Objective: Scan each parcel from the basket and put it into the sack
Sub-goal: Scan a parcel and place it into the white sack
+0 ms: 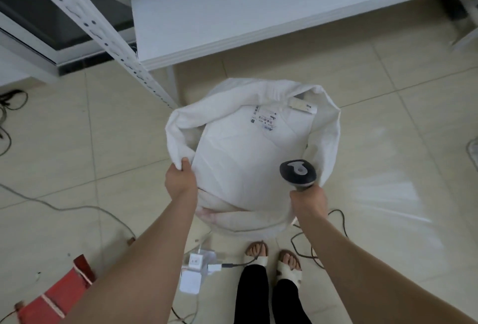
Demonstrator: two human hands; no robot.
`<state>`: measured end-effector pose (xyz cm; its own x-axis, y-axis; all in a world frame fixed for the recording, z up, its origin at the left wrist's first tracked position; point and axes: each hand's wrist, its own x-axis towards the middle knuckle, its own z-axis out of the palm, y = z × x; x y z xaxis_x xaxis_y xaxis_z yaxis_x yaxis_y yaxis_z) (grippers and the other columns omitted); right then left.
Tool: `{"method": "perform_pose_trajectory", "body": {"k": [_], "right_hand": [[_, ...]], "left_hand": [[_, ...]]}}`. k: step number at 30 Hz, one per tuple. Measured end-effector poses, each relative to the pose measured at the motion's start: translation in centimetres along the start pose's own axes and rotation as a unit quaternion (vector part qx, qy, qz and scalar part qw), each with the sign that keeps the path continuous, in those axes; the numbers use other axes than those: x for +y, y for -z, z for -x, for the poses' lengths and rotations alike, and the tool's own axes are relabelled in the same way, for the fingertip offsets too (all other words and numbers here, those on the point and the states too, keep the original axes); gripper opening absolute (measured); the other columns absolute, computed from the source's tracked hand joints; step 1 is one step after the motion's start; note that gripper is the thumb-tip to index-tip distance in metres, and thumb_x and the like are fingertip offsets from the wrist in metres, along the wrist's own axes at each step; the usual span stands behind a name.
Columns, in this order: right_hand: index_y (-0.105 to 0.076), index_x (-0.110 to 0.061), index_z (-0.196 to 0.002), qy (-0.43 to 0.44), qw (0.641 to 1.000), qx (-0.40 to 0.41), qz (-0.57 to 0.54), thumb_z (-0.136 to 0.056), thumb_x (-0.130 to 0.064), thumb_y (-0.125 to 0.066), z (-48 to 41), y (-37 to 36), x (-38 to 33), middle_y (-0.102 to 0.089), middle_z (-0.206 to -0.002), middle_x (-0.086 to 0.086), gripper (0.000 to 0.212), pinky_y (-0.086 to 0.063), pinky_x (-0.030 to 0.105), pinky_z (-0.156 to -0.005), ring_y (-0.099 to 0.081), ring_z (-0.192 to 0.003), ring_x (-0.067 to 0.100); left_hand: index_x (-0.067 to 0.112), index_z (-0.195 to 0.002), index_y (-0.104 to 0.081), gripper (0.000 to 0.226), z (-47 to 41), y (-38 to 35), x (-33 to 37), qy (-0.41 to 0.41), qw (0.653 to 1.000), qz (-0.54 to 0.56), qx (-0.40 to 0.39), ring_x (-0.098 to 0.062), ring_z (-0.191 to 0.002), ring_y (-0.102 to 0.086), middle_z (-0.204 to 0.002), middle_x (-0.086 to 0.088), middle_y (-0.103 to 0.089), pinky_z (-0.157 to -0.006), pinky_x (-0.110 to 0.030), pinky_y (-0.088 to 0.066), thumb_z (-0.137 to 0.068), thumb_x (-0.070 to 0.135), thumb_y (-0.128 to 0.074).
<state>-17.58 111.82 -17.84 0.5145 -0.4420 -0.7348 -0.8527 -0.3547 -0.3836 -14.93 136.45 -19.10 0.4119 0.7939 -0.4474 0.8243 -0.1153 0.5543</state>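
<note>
Pinching the sack (178,127) by its rim, my left hand (179,178) holds the mouth wide, I judge, so the parcel (245,155) sits in the opening, label up; my right hand (309,203) wraps the scanner (297,172) handle, poised just above.

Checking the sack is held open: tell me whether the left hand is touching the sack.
Touching. The head view shows the left hand pinching the near-left fold of the sack, with the thumb on top of the cloth.
</note>
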Motion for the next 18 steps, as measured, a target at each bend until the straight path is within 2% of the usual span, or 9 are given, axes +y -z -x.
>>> {"method": "perform_pose_trajectory", "body": {"k": [2, 5, 8, 10, 14, 18], "right_hand": [[-0.06, -0.01, -0.095, 0.023, 0.999, 0.018, 0.016, -0.079, -0.007, -0.052, 1.4, 2.0, -2.1, -0.06, -0.083, 0.008, 0.018, -0.051, 0.035, -0.066, -0.06, -0.073, 0.027], [-0.06, -0.014, -0.105, 0.054, 0.996, 0.054, 0.04, -0.076, -0.007, -0.048, 3.5, 5.8, -5.8, -0.061, -0.098, 0.01, 0.032, -0.055, 0.041, -0.078, -0.063, -0.088, 0.034], [-0.059, -0.015, -0.107, 0.061, 0.993, 0.096, 0.02, -0.079, -0.007, -0.048, 5.5, 9.7, -8.8, -0.061, -0.102, 0.01, 0.031, -0.054, 0.042, -0.08, -0.062, -0.092, 0.034], [-0.059, -0.014, -0.108, 0.065, 0.992, 0.108, 0.005, -0.08, -0.006, -0.048, 6.0, 11.3, -9.5, -0.06, -0.101, 0.01, 0.03, -0.053, 0.039, -0.078, -0.06, -0.09, 0.033], [-0.059, -0.014, -0.11, 0.057, 0.994, 0.076, 0.052, -0.085, -0.006, -0.051, 6.1, 13.1, -9.7, -0.054, -0.089, 0.006, 0.028, -0.045, 0.033, -0.072, -0.053, -0.082, 0.029], [-0.059, -0.016, -0.112, 0.064, 0.989, 0.13, 0.024, -0.086, -0.007, -0.05, 5.7, 13.5, -9.9, -0.06, -0.105, 0.007, 0.03, -0.05, 0.037, -0.079, -0.061, -0.095, 0.032]], "left_hand": [[0.002, -0.089, -0.064, 0.033, 1.5, 1.4, 3.8, 0.002, 1.0, 0.014, -0.004, -0.032, -0.087, -0.058, -0.09, -0.017, -0.063, -0.073, -0.032, -0.04, -0.094, 0.032, -0.05], [-0.002, -0.096, -0.067, 0.035, 3.2, 4.0, 9.1, -0.04, 0.999, 0.024, 0.006, -0.038, -0.095, -0.061, -0.098, -0.023, -0.066, -0.076, -0.034, -0.043, -0.096, 0.028, -0.049], [-0.004, -0.099, -0.066, 0.034, 4.9, 5.8, 13.5, -0.077, 0.994, 0.058, 0.047, -0.04, -0.097, -0.06, -0.1, -0.025, -0.065, -0.077, -0.035, -0.044, -0.096, 0.024, -0.047], [-0.003, -0.104, -0.067, 0.035, 6.0, 6.1, 14.4, -0.08, 0.994, 0.058, 0.05, -0.04, -0.1, -0.059, -0.105, -0.024, -0.065, -0.082, -0.036, -0.045, -0.096, 0.025, -0.046], [0.002, -0.119, -0.061, 0.043, 7.2, 6.3, 13.8, -0.029, 0.999, 0.025, 0.028, -0.039, -0.113, -0.055, -0.121, -0.02, -0.061, -0.094, -0.038, -0.042, -0.1, 0.034, -0.04], [0.001, -0.123, -0.059, 0.044, 6.6, 7.2, 15.1, -0.046, 0.994, 0.048, 0.082, -0.038, -0.117, -0.053, -0.125, -0.022, -0.058, -0.096, -0.038, -0.04, -0.102, 0.03, -0.034]]}}
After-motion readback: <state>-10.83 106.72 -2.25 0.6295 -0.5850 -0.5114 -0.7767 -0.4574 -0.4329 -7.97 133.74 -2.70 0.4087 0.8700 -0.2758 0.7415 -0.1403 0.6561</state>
